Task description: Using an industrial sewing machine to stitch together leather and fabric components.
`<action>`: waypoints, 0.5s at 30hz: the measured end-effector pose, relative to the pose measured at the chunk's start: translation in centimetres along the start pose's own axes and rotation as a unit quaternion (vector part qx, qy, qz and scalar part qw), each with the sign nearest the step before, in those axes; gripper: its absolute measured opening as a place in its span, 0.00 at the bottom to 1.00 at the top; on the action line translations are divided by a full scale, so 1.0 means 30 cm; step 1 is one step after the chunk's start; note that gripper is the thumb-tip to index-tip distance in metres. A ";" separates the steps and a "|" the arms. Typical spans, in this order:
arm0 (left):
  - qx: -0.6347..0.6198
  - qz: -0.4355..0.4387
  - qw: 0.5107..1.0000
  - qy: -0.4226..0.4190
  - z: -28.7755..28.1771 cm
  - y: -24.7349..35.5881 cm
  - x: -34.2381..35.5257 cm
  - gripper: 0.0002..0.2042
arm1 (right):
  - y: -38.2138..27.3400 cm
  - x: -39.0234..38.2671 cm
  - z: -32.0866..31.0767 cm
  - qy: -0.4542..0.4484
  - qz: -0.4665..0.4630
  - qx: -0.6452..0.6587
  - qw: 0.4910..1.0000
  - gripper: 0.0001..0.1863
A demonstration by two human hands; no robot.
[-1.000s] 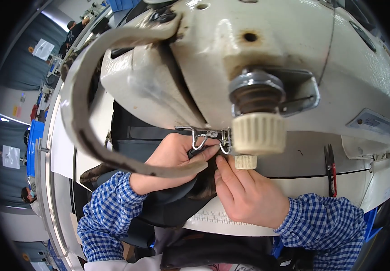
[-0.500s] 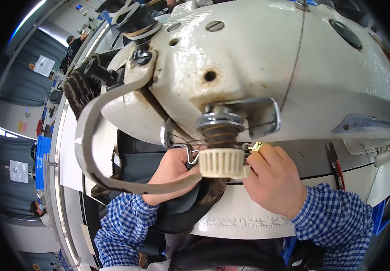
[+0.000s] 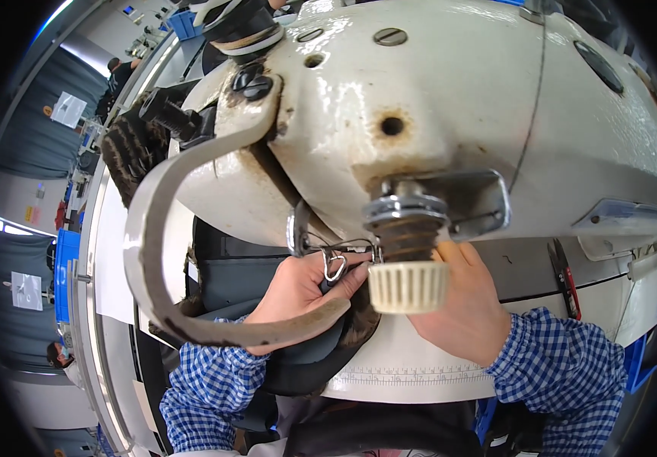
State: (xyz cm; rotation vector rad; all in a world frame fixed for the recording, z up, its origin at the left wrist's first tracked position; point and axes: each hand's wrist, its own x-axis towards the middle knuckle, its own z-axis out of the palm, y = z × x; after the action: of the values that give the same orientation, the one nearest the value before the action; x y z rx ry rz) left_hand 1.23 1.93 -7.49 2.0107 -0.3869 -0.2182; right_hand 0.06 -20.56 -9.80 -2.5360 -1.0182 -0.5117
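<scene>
A cream-white sewing machine (image 3: 465, 99) fills the upper picture, with a ribbed tension knob (image 3: 409, 288) and a curved metal lever (image 3: 144, 244) in front. Beneath it, my left hand (image 3: 294, 293) has thumb and forefinger brought together beside a small wire hook (image 3: 334, 266). Whatever sits between those fingertips is too small to make out. Dark grey fabric (image 3: 229, 286) with a brown furry edge lies under and around this hand. My right hand (image 3: 465, 308) is to the right of the knob, which covers most of its fingertips; its grip is hidden.
Red-handled thread snips (image 3: 564, 278) lie on the machine bed to the right. A printed ruler scale (image 3: 412, 377) runs along the white table's front edge. Blue bins (image 3: 67, 274) stand at far left. Other people are in the background.
The machine front appears shifted to the right in the picture. My left thumb and forefinger now reach further right, while my right fingers have moved further behind the knob.
</scene>
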 end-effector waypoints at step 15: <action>0.054 -0.012 0.998 0.008 -0.006 0.025 0.014 0.07 | -0.019 -0.037 -0.009 -0.015 -0.169 -0.028 0.985 0.15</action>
State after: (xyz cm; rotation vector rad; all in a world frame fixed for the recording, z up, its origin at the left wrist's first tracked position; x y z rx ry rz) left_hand 1.55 1.59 -6.73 2.1224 -0.3719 -0.1997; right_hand -1.16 -20.95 -9.95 -2.4327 -1.4772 -0.6009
